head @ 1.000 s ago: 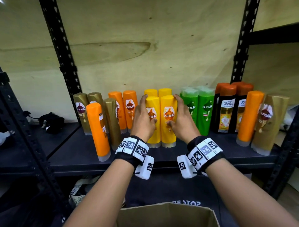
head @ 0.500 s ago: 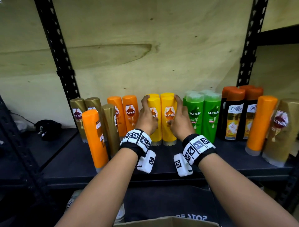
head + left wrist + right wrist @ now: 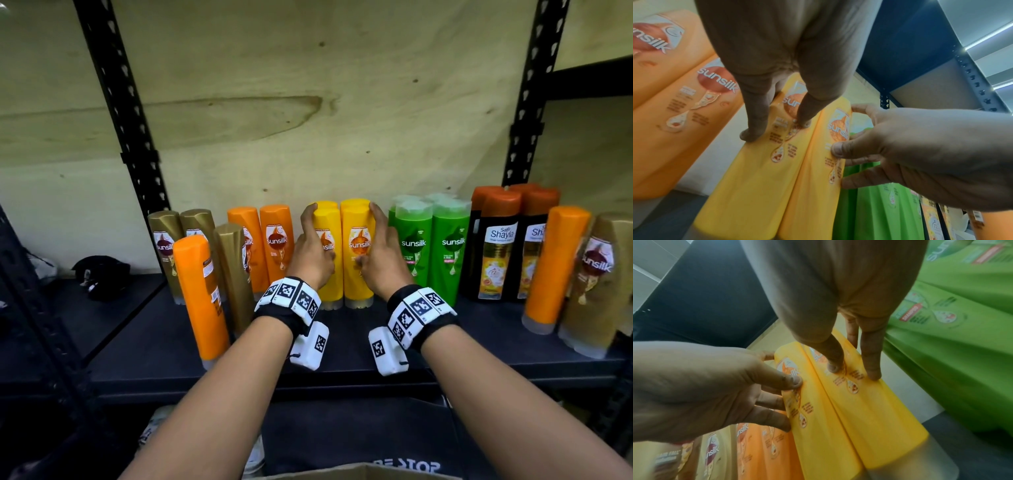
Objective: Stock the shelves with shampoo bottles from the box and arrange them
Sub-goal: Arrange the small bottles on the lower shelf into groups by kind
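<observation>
Two yellow Sunsilk bottles stand side by side on the dark shelf (image 3: 342,346), just in front of a rear yellow pair. My left hand (image 3: 321,233) grips the left yellow bottle (image 3: 330,284), thumb on its label and fingers round its left side. My right hand (image 3: 366,234) grips the right yellow bottle (image 3: 358,284) the same way from the right. The left wrist view shows my left hand (image 3: 777,131) on the left bottle (image 3: 756,178). The right wrist view shows my right hand (image 3: 854,372) on the right bottle (image 3: 879,418).
Orange bottles (image 3: 275,246) and gold bottles (image 3: 168,246) stand to the left, with one orange bottle (image 3: 200,298) and one gold bottle (image 3: 236,274) further forward. Green bottles (image 3: 431,253), black Shayla bottles (image 3: 500,253), an orange bottle (image 3: 555,267) and a gold bottle (image 3: 596,284) stand right. The cardboard box (image 3: 359,472) is below.
Both hands have slid the two front yellow bottles back against the rear pair, into line with the green bottles. The grips are unchanged.
</observation>
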